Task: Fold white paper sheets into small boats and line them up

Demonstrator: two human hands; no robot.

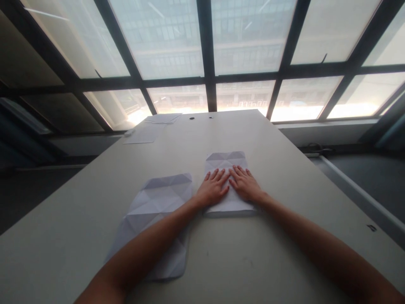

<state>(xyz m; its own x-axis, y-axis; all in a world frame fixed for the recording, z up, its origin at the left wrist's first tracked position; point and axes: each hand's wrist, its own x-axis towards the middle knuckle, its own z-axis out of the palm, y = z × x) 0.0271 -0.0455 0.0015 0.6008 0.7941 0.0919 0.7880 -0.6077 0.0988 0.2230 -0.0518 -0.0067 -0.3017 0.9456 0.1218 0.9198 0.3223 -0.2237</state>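
In the head view, two hands lie flat on one creased sheet of paper (234, 204), near the middle of the white table (272, 245). The left hand (213, 188) and the right hand (245, 184) have the palms down and the fingers spread, and they grasp nothing. A second, larger creased sheet (158, 202) is at the left, partly under the left forearm (158, 236). Near the far left corner of the table there are some flat papers (142, 135); their exact number I cannot tell. Two small holes (192, 118) are near the far edge. Between the right forearm (316, 240) and the right edge, the tabletop is open.
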